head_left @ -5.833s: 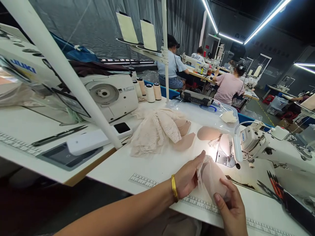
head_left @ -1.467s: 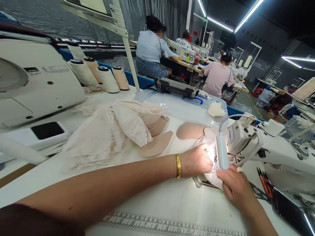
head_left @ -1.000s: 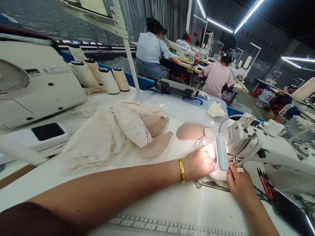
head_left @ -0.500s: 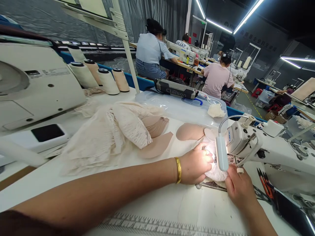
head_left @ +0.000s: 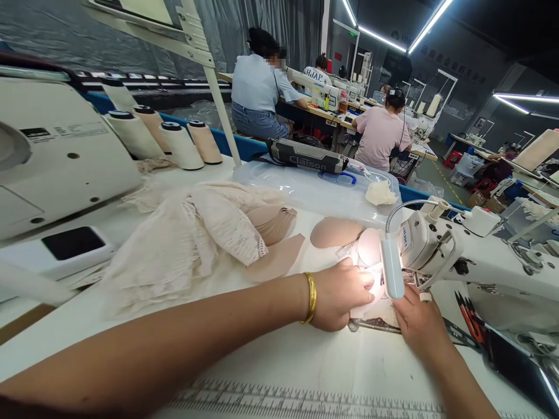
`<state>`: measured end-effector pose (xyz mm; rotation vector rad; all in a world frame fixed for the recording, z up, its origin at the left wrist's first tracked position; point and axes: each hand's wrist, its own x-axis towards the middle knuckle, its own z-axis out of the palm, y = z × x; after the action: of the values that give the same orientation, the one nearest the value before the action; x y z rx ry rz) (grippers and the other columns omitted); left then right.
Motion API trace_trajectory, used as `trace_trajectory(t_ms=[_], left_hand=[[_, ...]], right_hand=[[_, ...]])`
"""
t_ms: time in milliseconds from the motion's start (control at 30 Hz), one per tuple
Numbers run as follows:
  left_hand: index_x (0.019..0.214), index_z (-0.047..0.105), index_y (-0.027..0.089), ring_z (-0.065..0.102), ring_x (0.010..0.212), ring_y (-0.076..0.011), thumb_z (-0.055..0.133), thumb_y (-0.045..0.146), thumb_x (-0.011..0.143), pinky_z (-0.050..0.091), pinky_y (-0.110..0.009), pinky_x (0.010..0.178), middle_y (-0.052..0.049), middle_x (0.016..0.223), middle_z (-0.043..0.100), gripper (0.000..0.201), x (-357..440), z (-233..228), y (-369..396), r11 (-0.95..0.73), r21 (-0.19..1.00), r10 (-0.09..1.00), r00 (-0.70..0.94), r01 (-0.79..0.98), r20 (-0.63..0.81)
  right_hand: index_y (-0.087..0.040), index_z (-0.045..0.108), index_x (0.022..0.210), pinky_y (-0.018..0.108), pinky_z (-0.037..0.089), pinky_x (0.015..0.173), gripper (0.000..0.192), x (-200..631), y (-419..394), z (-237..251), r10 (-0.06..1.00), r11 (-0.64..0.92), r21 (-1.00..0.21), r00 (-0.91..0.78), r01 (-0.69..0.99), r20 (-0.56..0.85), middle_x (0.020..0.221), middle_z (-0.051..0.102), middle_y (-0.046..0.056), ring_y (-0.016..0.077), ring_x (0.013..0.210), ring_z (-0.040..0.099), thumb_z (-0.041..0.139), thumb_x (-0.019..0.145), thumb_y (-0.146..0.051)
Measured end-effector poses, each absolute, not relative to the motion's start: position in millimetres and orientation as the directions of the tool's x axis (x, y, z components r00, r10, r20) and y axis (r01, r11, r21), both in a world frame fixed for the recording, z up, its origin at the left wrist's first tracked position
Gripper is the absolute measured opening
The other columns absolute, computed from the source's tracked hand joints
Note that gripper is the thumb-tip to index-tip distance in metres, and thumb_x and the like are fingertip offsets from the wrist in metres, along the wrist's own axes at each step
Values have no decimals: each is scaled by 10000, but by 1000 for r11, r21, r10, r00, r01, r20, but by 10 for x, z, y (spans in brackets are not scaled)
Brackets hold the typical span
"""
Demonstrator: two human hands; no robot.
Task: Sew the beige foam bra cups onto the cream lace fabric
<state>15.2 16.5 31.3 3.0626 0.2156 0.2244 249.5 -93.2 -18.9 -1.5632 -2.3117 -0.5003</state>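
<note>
Fingers are our worry: our left hand (head_left: 339, 294) and right hand (head_left: 417, 323) press the lace piece (head_left: 379, 309) flat, close beside the sewing machine (head_left: 441, 250) needle, risking a prick.

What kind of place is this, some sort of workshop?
Most likely a garment sewing factory. An industrial sewing machine stands at this table, thread cones line its back edge, and other people sit at sewing stations behind.
</note>
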Motion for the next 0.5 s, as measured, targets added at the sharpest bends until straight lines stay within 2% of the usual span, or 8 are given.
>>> trace_trajectory(t_ms=[100, 200, 300, 500], left_hand=[[723, 572, 172, 585, 837, -253, 633, 90, 593, 399, -450, 803, -56, 889, 652, 164, 213, 273, 156, -994, 0, 104, 972, 106, 213], [775, 581, 175, 580, 805, -235, 621, 69, 604, 363, -479, 895, -42, 885, 666, 205, 255, 170, 177, -997, -15, 67, 957, 74, 283], [822, 595, 176, 586, 799, -238, 616, 52, 642, 343, -477, 881, -41, 874, 662, 220, 268, 63, 217, -992, -47, 93, 926, 118, 366], [802, 599, 191, 558, 741, -188, 588, -7, 716, 338, -451, 888, -21, 849, 667, 216, 306, -68, 260, -990, -116, 14, 871, 81, 491]], right_hand=[[-223, 648, 1124, 333, 465, 837, 352, 2523, -932, -180, 812, 352, 109, -361, 930, 459, 1267, 701, 67, 242, 1080, 635, 445, 904, -38], [-225, 651, 1143, 344, 463, 879, 376, 2480, -949, -145, 797, 412, 74, -399, 908, 452, 1171, 731, 60, 240, 1101, 627, 427, 909, -35], [-226, 649, 1175, 347, 468, 897, 418, 2436, -957, -141, 805, 433, 33, -403, 901, 435, 1111, 739, 56, 238, 1126, 610, 410, 897, -23], [-242, 649, 1234, 360, 488, 898, 459, 2473, -944, -212, 867, 326, 1, -300, 945, 399, 1260, 700, 44, 261, 1131, 608, 429, 880, -49]])
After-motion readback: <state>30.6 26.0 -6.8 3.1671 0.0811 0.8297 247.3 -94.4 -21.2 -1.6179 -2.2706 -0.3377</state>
